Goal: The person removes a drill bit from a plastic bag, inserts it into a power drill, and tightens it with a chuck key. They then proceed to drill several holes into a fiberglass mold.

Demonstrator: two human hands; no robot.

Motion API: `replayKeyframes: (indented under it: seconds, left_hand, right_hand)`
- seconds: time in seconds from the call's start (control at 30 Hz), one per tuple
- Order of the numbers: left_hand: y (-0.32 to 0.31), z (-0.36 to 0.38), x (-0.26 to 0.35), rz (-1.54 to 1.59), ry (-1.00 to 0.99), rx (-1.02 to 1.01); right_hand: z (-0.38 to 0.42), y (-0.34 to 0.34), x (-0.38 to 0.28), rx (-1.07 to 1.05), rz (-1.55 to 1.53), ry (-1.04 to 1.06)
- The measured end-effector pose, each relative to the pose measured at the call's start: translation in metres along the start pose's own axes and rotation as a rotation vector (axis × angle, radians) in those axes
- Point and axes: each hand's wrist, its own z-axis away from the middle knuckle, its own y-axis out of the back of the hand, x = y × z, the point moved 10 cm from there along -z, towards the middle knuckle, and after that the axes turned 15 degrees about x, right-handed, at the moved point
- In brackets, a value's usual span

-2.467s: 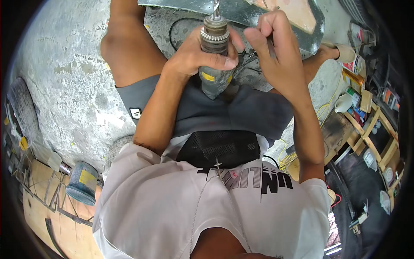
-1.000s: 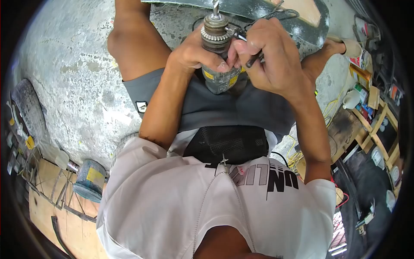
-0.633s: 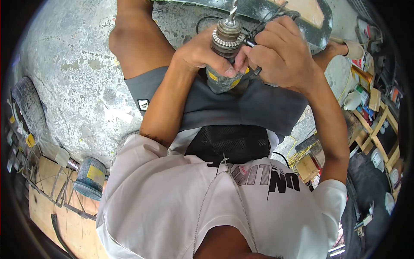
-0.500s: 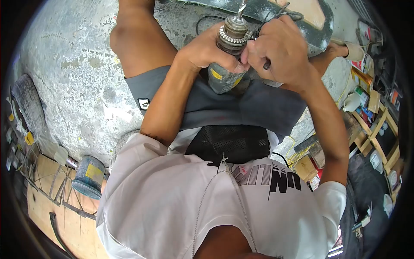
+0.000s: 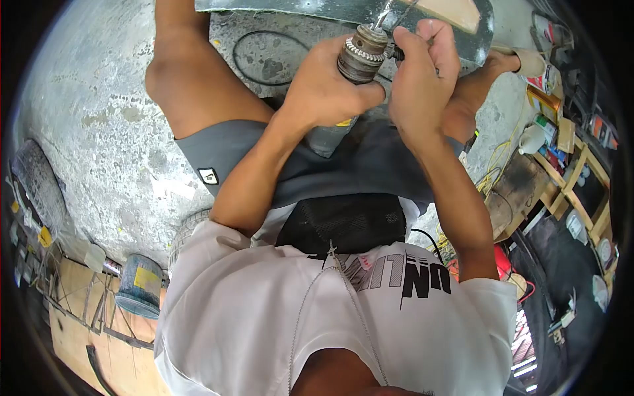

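My left hand (image 5: 333,82) is wrapped around the front of a power drill (image 5: 329,140), just below its toothed metal chuck (image 5: 363,54). The drill points away from me, its grey body low between my thighs and partly hidden by the hand. A silvery drill bit (image 5: 382,14) sticks out of the chuck. My right hand (image 5: 422,82) is closed on a dark chuck key (image 5: 397,51), whose head meets the side of the chuck. Most of the key's handle is hidden by my fingers.
A dark green board (image 5: 264,8) with a pale wooden piece (image 5: 452,12) lies beyond the drill. A black cord (image 5: 238,53) loops on the worn concrete floor. Left stands a bucket (image 5: 140,284); right are a wooden frame (image 5: 581,168), cans and yellow cord (image 5: 492,171).
My right hand has turned at the chuck, its fingers now pointing up and away. The drill has tilted, and more of the black cord shows.
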Motion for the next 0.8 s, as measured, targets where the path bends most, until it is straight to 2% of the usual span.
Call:
replayKeyframes:
  seconds: [0.03,0.13,0.23,0.33,0.43,0.47,0.6,0.7,0.8]
  left_hand:
    - [-0.002,0.001,0.000,-0.020,0.030,0.026]
    - [-0.012,0.004,-0.006,-0.098,-0.108,0.128]
    - [-0.015,0.007,-0.002,-0.245,-0.176,0.180]
    - [-0.021,0.007,0.003,-0.399,-0.234,0.141]
    - [-0.025,0.012,0.000,-0.384,-0.281,0.110]
    - [-0.026,0.014,0.000,-0.360,-0.300,0.114]
    - [-0.034,0.028,0.009,-0.353,-0.410,0.119]
    - [-0.043,0.035,0.003,-0.321,-0.414,0.095]
    - [-0.054,0.038,-0.002,-0.373,-0.356,0.014]
  right_hand:
    - [-0.005,0.003,0.006,0.039,-0.059,-0.037]
    - [-0.014,0.015,0.019,0.186,-0.110,-0.177]
    - [-0.021,0.020,0.025,0.164,-0.029,-0.179]
    - [-0.017,0.041,0.027,0.275,0.028,-0.107]
    - [-0.015,0.038,0.018,0.186,-0.012,0.048]
    - [-0.011,0.037,0.014,0.117,0.093,0.121]
    - [-0.009,0.059,0.059,0.156,-0.139,-0.346]
    - [-0.002,0.057,0.055,0.203,-0.171,-0.510]
    - [0.001,0.070,0.072,0.122,-0.207,-0.628]
